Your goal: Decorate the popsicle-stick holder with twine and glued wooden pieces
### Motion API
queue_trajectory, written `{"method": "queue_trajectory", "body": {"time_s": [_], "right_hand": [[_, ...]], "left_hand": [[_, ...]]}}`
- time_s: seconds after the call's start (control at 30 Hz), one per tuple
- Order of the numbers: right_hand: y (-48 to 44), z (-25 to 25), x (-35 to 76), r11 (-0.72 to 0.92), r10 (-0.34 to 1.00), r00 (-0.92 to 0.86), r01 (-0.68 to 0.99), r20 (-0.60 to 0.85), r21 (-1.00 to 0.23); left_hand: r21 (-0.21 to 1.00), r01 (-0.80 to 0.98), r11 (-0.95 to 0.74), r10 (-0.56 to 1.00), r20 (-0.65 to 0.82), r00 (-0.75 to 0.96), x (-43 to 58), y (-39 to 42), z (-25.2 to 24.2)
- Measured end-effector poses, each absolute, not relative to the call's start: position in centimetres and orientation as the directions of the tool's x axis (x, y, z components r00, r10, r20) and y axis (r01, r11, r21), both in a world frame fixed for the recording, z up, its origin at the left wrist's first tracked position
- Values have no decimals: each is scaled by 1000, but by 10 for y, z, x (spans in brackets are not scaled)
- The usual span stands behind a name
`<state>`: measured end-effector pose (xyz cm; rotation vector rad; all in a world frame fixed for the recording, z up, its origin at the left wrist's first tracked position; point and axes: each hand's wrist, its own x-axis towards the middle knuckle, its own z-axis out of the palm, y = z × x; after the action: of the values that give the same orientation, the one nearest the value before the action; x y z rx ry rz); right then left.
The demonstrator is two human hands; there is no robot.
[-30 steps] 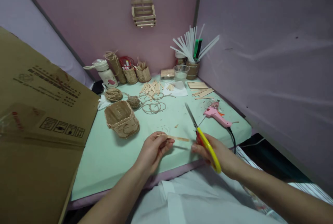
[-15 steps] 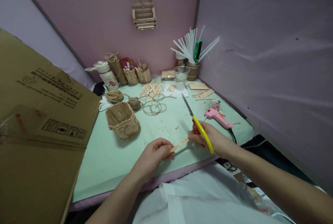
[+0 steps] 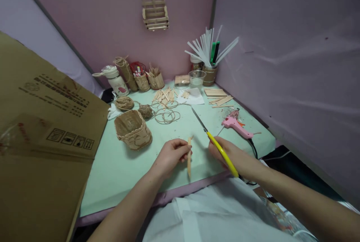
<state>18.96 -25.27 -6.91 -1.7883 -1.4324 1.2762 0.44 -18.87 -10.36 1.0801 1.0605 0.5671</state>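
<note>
Pinched in my left hand is a flat wooden craft stick, standing nearly upright in the view over the table's front part. My right hand is closed on a pair of scissors with yellow handles; the blades point away and to the left, and look shut. Some of the right fingers are hidden behind the handle. A gap separates the stick from the scissors. Left of my hands stands a square woven-look basket with a braided rim. To the right lies a pink glue gun.
Twine balls and loose cord lie behind the basket. Loose craft sticks, a clear cup and a pot of white glue sticks stand farther back. A large cardboard box blocks the left side.
My right hand has let go of the craft stick's end and moved slightly right with the scissors. The left hand has turned the stick from slanted to nearly upright.
</note>
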Motion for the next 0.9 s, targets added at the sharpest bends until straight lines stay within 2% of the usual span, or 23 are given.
{"method": "queue_trajectory", "body": {"time_s": [0.2, 0.9], "right_hand": [[-294, -72, 185, -310, 858, -269, 410, -438, -858], [-280, -74, 177, -337, 798, -317, 469, -512, -816]], "left_hand": [[908, -40, 416, 855, -376, 357, 7, -190, -105], [912, -44, 407, 862, -368, 350, 11, -198, -113]]}}
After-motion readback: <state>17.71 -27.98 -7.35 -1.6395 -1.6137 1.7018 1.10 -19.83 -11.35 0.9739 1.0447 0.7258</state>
